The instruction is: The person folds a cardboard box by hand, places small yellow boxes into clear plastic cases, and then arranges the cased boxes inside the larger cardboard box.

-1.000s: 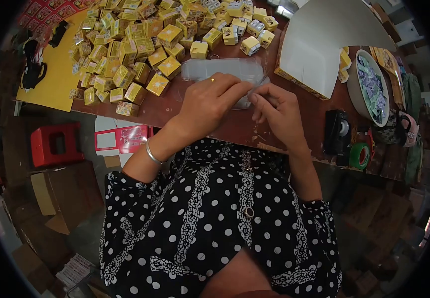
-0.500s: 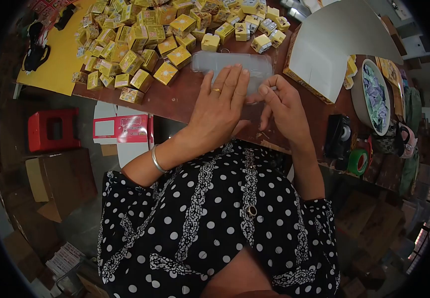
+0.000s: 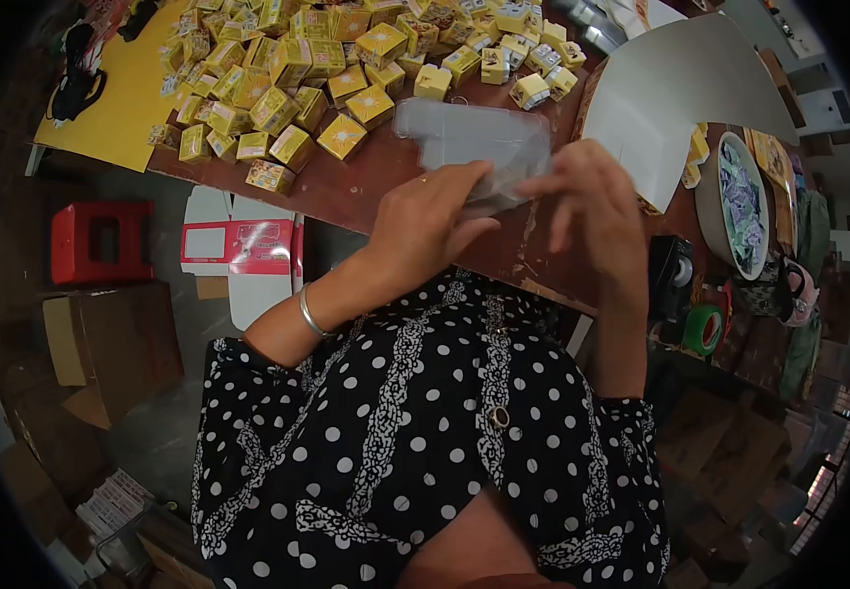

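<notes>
A clear plastic folding box [image 3: 479, 128], partly flat with a raised near part, lies on the dark red table. My left hand [image 3: 430, 211], with a ring and a silver bangle at the wrist, grips the near part of this box between thumb and fingers. At the box's right edge is my right hand [image 3: 597, 201], blurred by motion. Its fingers look apart, one pointing toward the plastic and others hanging down; I see nothing held in it. The fingers of my left hand hide some of the box's near side.
Many small yellow boxes [image 3: 343, 137] are piled at the back left. A white-lined open carton [image 3: 631, 137] stands to the right, beside a bowl of wrapped packets [image 3: 742, 206]. Black tape dispenser [image 3: 668, 270] and green tape roll [image 3: 703, 329] sit at the right edge.
My left hand has turned from lying flat over the plastic to gripping its near part. The right hand has moved right and up, and the box's near part now stands raised.
</notes>
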`<state>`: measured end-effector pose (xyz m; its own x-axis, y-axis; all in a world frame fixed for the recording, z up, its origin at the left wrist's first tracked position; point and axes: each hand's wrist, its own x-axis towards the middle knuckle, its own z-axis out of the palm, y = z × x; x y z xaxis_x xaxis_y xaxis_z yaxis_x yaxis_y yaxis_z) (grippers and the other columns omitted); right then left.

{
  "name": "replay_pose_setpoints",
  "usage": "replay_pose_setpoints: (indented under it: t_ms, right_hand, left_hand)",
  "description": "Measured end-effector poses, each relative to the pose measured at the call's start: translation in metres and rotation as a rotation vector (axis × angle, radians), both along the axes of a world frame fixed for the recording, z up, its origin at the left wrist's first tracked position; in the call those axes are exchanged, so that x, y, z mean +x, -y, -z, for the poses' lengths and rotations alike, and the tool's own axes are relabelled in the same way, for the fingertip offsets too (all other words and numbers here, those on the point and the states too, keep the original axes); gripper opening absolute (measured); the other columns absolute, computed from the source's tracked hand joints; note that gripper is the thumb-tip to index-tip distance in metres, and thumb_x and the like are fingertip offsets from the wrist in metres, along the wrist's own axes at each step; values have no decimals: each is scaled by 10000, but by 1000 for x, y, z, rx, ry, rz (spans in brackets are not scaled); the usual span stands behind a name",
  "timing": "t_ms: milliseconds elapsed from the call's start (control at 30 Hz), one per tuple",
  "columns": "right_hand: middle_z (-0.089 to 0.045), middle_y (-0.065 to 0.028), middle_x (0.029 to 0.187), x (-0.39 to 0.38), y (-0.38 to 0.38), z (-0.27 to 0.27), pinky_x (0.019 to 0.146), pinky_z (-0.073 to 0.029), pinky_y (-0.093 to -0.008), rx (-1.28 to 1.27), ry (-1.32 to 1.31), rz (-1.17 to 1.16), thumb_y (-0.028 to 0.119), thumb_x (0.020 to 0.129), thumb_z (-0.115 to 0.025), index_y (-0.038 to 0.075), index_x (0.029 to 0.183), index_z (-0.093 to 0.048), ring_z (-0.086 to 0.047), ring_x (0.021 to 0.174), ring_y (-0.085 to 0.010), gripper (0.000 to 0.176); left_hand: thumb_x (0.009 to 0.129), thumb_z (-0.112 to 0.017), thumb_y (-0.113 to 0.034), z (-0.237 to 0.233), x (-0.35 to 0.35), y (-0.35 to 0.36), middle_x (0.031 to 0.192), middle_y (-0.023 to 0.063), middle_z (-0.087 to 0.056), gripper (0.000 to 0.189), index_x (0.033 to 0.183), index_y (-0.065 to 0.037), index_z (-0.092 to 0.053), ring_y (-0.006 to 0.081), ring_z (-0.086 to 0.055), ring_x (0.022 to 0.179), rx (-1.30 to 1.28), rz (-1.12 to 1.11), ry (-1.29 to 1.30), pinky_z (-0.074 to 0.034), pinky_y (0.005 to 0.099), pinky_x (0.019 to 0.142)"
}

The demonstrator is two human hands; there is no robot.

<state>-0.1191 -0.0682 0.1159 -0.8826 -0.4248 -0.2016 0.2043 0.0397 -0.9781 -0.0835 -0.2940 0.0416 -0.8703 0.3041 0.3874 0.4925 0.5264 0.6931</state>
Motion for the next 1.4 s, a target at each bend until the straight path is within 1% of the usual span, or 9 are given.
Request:
replay_pose_setpoints:
  t_ms: [67,267,367,433,567,767,900,1167,1400]
  right_hand:
    - [-729,-128,902,-5,-24,-4,498,-461,-198,37,-356,325,279,1085,-516,37,1019,-577,-606,531,-103,258]
    - [-714,-81,1007,-14,-7,3,641,-487,-222,112,-358,364,207,1055,-570,15,1139,-632,-640,800,-92,218]
    - [-715,-72,1012,-50,5,13,676,-489,-220,61,-375,228,178,1032,-605,5,1140,-639,-642,870,-101,208]
    - [-719,-51,987,-65,39,22,717,-503,-230,103,-410,108,161,1007,-640,11,1150,-642,-653,865,-113,207]
    - [-712,-66,1135,-79,122,48,893,-528,-396,598,-1122,-395,111,856,-754,70,1227,-648,-644,1046,-274,388]
    - [-676,-86,1234,-103,189,82,973,-495,-413,691,-1392,-596,52,762,-776,80,1272,-650,-591,1155,-319,527]
    - [-656,-118,1277,-107,177,73,980,-501,-420,619,-1240,-621,71,759,-811,111,1352,-623,-588,1202,-330,623]
    - [-579,-42,1195,-74,66,20,906,-501,-257,148,-246,-344,131,864,-792,130,1479,-537,-581,1065,-125,666]
    - [-581,-88,1312,-21,-41,48,1066,-453,-311,-127,-163,-78,141,810,-790,-5,1396,-472,-587,1207,-159,682]
  left_hand:
    - [834,-827,-145,4,-1,4,1180,174,-690,627,1383,-25,-549,264,-701,1082,195,21,95,-572,389,921]
    - [907,-788,-119,-3,16,4,1212,102,-685,552,1391,-15,-543,166,-679,1088,734,163,553,-562,326,961]
    - [890,-806,-118,-7,37,16,1248,109,-659,628,1431,-7,-506,179,-675,1097,743,233,579,-570,317,937]
    - [863,-832,-116,-5,41,27,1226,127,-664,681,1446,-4,-498,195,-685,1075,554,371,226,-584,322,897]
    - [839,-856,-143,-4,38,49,1211,143,-670,716,1442,13,-503,210,-698,1040,545,341,108,-591,331,866]
    - [864,-832,-185,5,44,66,1194,130,-678,687,1436,14,-509,214,-694,1037,608,353,257,-586,335,869]
    - [874,-825,-214,6,43,71,1203,135,-676,686,1439,12,-506,215,-692,1043,600,369,199,-582,333,869]
    - [953,-742,-280,10,52,63,1200,101,-663,635,1460,-11,-470,179,-671,1033,839,363,523,-540,329,902]
    - [1027,-591,-386,19,49,40,1212,152,-641,601,1455,16,-462,234,-665,1073,1035,263,660,-508,363,987]
